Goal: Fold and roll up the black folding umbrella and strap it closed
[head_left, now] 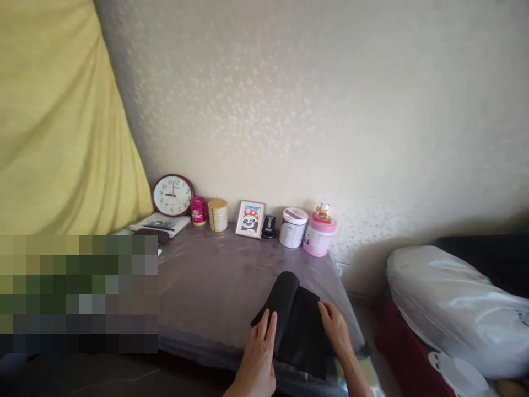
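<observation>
A roll of thin black sheet, like black garbage bags point(285, 298), lies partly unrolled on the table's near right corner. My left hand point(258, 353) rests on the roll's left side, its fingers stretched out along it; the thumb is hidden. At the loose flap's right edge, my right hand point(334, 328) pinches the black sheet between thumb and fingers. The flap lies between both hands and drapes down toward the table's front edge.
Along the wall on the grey-covered table point(198, 281) stand a clock point(173, 195), a pink can point(198, 211), a yellow-lidded jar point(217, 215), a panda picture frame point(250, 219), a black device point(269, 226), a white tub point(293, 227) and a pink tub point(319, 237) topped by a cat figurine point(323, 210). A bulging white plastic bag point(454, 303) sits right.
</observation>
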`<act>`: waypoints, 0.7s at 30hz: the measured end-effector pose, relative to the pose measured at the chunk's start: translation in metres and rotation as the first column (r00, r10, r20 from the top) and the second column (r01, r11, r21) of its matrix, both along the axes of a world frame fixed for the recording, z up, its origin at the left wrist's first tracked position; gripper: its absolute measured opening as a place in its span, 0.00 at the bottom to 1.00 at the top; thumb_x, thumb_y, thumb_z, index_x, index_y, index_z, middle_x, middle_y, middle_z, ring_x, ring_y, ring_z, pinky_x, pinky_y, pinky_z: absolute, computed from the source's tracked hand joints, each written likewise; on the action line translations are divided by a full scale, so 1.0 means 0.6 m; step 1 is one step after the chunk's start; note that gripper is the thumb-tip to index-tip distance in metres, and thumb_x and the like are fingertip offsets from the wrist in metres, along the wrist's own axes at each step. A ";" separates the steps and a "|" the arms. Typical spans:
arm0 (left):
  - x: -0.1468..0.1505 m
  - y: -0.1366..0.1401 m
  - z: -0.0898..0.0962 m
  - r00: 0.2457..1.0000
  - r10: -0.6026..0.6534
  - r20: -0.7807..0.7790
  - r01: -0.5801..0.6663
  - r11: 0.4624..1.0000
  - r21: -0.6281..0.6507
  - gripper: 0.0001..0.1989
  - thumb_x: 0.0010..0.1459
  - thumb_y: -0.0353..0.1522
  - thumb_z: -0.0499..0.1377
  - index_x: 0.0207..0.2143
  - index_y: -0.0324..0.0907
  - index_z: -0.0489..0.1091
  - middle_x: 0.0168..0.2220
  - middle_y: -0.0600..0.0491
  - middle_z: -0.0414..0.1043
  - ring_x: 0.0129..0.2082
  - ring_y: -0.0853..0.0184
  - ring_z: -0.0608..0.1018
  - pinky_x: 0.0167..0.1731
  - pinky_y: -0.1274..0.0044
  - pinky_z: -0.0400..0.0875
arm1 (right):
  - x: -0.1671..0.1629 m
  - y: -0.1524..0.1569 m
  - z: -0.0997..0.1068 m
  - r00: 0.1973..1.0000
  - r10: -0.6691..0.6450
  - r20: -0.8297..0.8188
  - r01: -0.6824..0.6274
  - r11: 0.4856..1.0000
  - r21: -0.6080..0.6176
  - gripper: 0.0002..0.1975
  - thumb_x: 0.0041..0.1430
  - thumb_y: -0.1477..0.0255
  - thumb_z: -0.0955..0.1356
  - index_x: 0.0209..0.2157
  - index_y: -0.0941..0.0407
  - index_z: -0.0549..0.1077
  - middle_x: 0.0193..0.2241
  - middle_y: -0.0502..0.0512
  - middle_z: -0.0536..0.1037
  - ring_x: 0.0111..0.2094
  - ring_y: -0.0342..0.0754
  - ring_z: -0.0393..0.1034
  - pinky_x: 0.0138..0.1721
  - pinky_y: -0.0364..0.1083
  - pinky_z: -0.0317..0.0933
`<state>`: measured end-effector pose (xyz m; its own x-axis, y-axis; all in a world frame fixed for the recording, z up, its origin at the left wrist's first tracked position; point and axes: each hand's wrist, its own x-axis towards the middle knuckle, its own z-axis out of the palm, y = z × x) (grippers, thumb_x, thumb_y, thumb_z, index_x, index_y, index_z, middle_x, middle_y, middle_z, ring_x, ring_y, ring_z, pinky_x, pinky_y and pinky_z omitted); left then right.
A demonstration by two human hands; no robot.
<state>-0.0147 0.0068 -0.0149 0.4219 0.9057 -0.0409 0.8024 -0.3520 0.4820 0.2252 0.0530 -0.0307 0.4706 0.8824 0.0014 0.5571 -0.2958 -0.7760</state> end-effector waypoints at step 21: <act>0.007 -0.001 -0.010 0.999 0.052 -0.004 -0.052 0.998 0.031 0.49 0.37 0.16 0.49 0.63 0.40 0.35 0.64 0.48 0.25 0.61 0.59 0.51 0.59 0.72 0.48 | -0.117 0.021 0.065 0.945 0.287 -0.154 -0.230 0.923 0.310 0.18 0.51 0.60 0.63 0.36 0.59 0.71 0.32 0.57 0.75 0.34 0.50 0.69 0.34 0.45 0.64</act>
